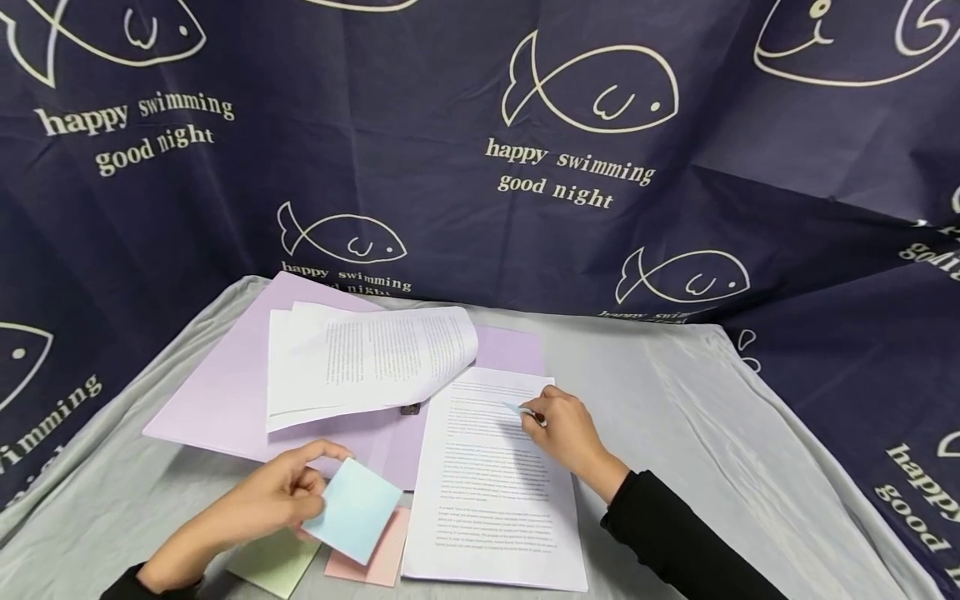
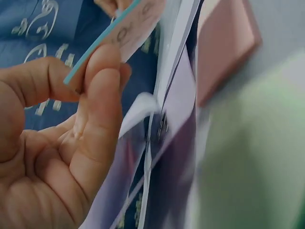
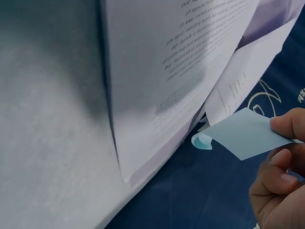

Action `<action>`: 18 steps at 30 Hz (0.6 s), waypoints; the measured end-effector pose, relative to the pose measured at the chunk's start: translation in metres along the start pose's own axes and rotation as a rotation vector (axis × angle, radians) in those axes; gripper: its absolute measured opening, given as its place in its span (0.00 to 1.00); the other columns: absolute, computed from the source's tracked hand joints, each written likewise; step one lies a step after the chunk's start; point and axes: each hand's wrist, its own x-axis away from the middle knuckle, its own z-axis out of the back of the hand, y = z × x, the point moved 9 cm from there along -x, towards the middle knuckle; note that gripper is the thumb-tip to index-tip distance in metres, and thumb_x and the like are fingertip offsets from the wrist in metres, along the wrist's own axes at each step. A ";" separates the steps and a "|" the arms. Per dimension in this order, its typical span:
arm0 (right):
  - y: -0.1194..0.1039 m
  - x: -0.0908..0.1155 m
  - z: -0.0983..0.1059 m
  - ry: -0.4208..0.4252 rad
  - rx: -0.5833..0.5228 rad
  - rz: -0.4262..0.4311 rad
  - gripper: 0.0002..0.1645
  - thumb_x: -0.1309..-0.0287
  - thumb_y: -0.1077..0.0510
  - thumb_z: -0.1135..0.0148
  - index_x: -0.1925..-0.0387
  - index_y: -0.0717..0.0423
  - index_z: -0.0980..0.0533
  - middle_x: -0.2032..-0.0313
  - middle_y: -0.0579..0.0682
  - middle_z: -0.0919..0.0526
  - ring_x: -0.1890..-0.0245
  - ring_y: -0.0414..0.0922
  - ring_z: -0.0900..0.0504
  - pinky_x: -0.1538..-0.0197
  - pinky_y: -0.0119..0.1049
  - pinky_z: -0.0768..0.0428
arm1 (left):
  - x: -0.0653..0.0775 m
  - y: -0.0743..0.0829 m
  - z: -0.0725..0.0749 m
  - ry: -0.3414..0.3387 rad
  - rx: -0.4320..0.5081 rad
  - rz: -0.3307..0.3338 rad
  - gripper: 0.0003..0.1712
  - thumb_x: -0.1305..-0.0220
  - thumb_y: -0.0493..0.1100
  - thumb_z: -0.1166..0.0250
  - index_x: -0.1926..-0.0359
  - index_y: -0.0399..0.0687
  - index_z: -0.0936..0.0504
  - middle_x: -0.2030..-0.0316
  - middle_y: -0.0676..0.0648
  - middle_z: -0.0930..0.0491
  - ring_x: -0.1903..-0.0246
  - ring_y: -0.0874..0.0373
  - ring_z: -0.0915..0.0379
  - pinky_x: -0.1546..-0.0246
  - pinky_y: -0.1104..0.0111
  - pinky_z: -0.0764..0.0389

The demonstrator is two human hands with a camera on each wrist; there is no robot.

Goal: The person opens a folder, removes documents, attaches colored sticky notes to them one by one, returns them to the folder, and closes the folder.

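Note:
In the head view my left hand (image 1: 273, 496) pinches a pad of blue sticky notes (image 1: 356, 508) at its left edge, held over the near side of the table. The left wrist view shows the pad edge-on between thumb and fingers. My right hand (image 1: 566, 429) pinches a single blue sticky note (image 3: 248, 133), one end of which curls up in the right wrist view. That note is above the upper right of a printed page (image 1: 495, 483). The page lies on the right of an open purple folder (image 1: 217, 383), with turned-over sheets (image 1: 375, 358) on the left.
A pink sticky note pad (image 1: 382, 554) and a green sticky note pad (image 1: 277, 562) lie near the table's front edge. The folder's metal clip (image 1: 410, 409) shows beside the sheets. Behind the grey-covered table (image 1: 652, 400) hangs a dark blue curtain (image 1: 450, 167).

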 end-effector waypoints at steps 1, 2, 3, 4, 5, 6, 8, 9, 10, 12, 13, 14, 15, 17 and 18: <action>-0.002 -0.001 -0.002 -0.005 0.007 0.011 0.07 0.51 0.70 0.32 0.69 0.64 0.12 0.79 0.47 0.24 0.78 0.38 0.28 0.71 0.29 0.30 | 0.005 -0.002 0.004 -0.001 0.004 0.007 0.32 0.45 0.22 0.47 0.36 0.24 0.37 0.77 0.58 0.30 0.78 0.71 0.31 0.81 0.66 0.18; -0.004 -0.002 -0.005 -0.011 0.014 0.020 0.07 0.51 0.70 0.32 0.69 0.64 0.12 0.79 0.47 0.24 0.78 0.38 0.28 0.72 0.28 0.30 | 0.011 -0.005 0.008 -0.003 0.010 0.018 0.32 0.45 0.22 0.47 0.36 0.24 0.37 0.76 0.59 0.30 0.77 0.71 0.30 0.80 0.67 0.18; -0.005 -0.003 -0.007 -0.021 0.020 0.024 0.06 0.50 0.70 0.32 0.69 0.65 0.12 0.79 0.47 0.24 0.79 0.38 0.29 0.72 0.28 0.30 | 0.016 -0.008 0.012 -0.005 0.023 0.024 0.32 0.44 0.22 0.47 0.36 0.23 0.38 0.76 0.59 0.29 0.77 0.70 0.29 0.80 0.67 0.18; -0.007 -0.004 -0.009 -0.028 0.025 0.031 0.06 0.50 0.70 0.32 0.68 0.65 0.12 0.79 0.48 0.25 0.79 0.37 0.30 0.72 0.27 0.31 | 0.021 -0.010 0.015 -0.008 0.035 0.030 0.32 0.44 0.21 0.48 0.36 0.22 0.39 0.77 0.59 0.29 0.77 0.69 0.28 0.80 0.67 0.18; -0.008 -0.004 -0.012 -0.037 0.032 0.038 0.06 0.49 0.71 0.33 0.68 0.65 0.12 0.79 0.48 0.25 0.79 0.36 0.31 0.73 0.27 0.32 | 0.026 -0.013 0.018 -0.007 0.039 0.036 0.32 0.43 0.21 0.48 0.35 0.22 0.40 0.77 0.59 0.29 0.77 0.70 0.28 0.80 0.67 0.18; -0.010 -0.005 -0.014 -0.047 0.039 0.045 0.06 0.49 0.71 0.33 0.68 0.65 0.12 0.79 0.48 0.25 0.79 0.36 0.33 0.73 0.26 0.33 | 0.031 -0.016 0.021 -0.004 0.044 0.045 0.32 0.42 0.21 0.48 0.35 0.22 0.40 0.77 0.60 0.29 0.77 0.71 0.29 0.80 0.67 0.18; -0.012 -0.006 -0.019 -0.066 0.052 0.058 0.06 0.48 0.72 0.33 0.69 0.65 0.12 0.79 0.48 0.26 0.79 0.35 0.35 0.74 0.25 0.34 | 0.041 -0.022 0.026 0.006 0.049 0.055 0.32 0.42 0.21 0.49 0.35 0.25 0.39 0.77 0.60 0.29 0.78 0.72 0.31 0.80 0.67 0.19; -0.014 -0.007 -0.021 -0.074 0.058 0.067 0.07 0.48 0.72 0.33 0.69 0.65 0.12 0.79 0.48 0.25 0.79 0.36 0.35 0.75 0.25 0.35 | 0.046 -0.025 0.028 0.009 0.051 0.059 0.32 0.41 0.21 0.50 0.34 0.30 0.37 0.76 0.60 0.29 0.78 0.72 0.31 0.80 0.67 0.19; -0.015 -0.008 -0.023 -0.080 0.062 0.074 0.07 0.48 0.72 0.33 0.69 0.65 0.12 0.78 0.48 0.24 0.79 0.36 0.34 0.75 0.25 0.35 | 0.051 -0.028 0.031 0.013 0.048 0.063 0.33 0.41 0.21 0.50 0.33 0.38 0.35 0.76 0.61 0.30 0.78 0.72 0.32 0.80 0.67 0.19; -0.018 -0.010 -0.026 -0.090 0.073 0.092 0.07 0.48 0.73 0.33 0.70 0.64 0.12 0.78 0.49 0.23 0.78 0.37 0.32 0.74 0.24 0.33 | 0.060 -0.033 0.037 0.024 0.028 0.063 0.37 0.41 0.20 0.51 0.34 0.53 0.31 0.78 0.58 0.33 0.77 0.72 0.31 0.81 0.67 0.20; -0.019 -0.012 -0.027 -0.092 0.073 0.098 0.07 0.49 0.73 0.34 0.70 0.64 0.12 0.78 0.50 0.22 0.78 0.38 0.31 0.74 0.24 0.32 | 0.064 -0.035 0.041 0.029 0.019 0.078 0.39 0.40 0.20 0.51 0.35 0.61 0.30 0.78 0.58 0.33 0.77 0.72 0.31 0.80 0.67 0.20; -0.021 -0.013 -0.028 -0.095 0.076 0.105 0.07 0.49 0.73 0.34 0.71 0.64 0.13 0.78 0.50 0.22 0.78 0.38 0.31 0.73 0.25 0.32 | 0.068 -0.038 0.045 0.035 0.007 0.093 0.40 0.39 0.20 0.51 0.37 0.68 0.30 0.78 0.58 0.33 0.77 0.71 0.29 0.80 0.67 0.19; -0.022 -0.014 -0.030 -0.096 0.076 0.110 0.07 0.49 0.73 0.34 0.72 0.63 0.13 0.78 0.50 0.23 0.77 0.38 0.31 0.73 0.25 0.32 | 0.073 -0.040 0.050 0.047 -0.011 0.103 0.42 0.38 0.21 0.52 0.39 0.74 0.30 0.78 0.59 0.33 0.76 0.71 0.28 0.80 0.66 0.19; -0.024 -0.017 -0.032 -0.096 0.076 0.120 0.08 0.50 0.74 0.35 0.77 0.61 0.15 0.80 0.49 0.25 0.78 0.37 0.32 0.73 0.25 0.32 | 0.081 -0.043 0.061 0.075 -0.044 0.131 0.41 0.37 0.22 0.52 0.39 0.74 0.30 0.78 0.59 0.32 0.76 0.69 0.26 0.79 0.66 0.19; -0.024 -0.018 -0.033 -0.098 0.072 0.124 0.10 0.50 0.74 0.35 0.79 0.60 0.17 0.81 0.48 0.26 0.78 0.37 0.33 0.73 0.25 0.33 | 0.086 -0.046 0.067 0.091 -0.062 0.158 0.40 0.36 0.22 0.52 0.39 0.75 0.30 0.77 0.61 0.30 0.76 0.68 0.25 0.79 0.65 0.18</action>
